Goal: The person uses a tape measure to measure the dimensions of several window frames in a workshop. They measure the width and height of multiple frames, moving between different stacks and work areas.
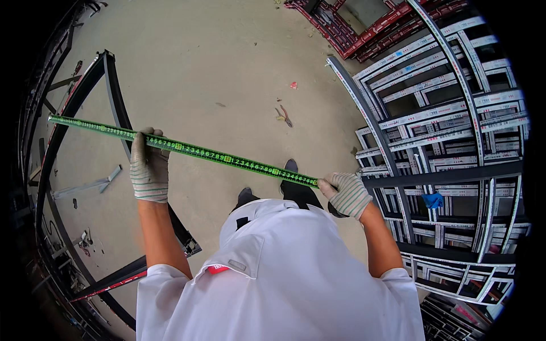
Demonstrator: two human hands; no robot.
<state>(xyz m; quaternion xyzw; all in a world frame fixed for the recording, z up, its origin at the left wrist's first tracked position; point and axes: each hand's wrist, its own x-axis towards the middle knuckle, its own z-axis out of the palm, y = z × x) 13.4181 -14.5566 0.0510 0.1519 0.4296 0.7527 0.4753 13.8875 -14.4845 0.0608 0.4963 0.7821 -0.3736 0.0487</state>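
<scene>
A green tape measure [227, 159] is drawn out across my front, its blade slanting from the far left down to the right. My left hand [150, 173], in a striped white work glove, is closed around the blade partway along. Beyond that hand, the free end of the blade reaches over the side bar of a black metal frame [117, 94]. At the other end, my right hand [348, 196], in a matching glove, grips the tape measure where the blade comes out. Its dark case is mostly hidden under the fingers.
Stacked white-and-black window frames [438, 136] fill the right side, with a blue cloth [433, 200] on them. Red-wrapped frames [364, 42] lie at the far right. Pliers [286, 116] and a red scrap [293, 85] lie on the floor. A metal strip [85, 188] lies inside the black frame.
</scene>
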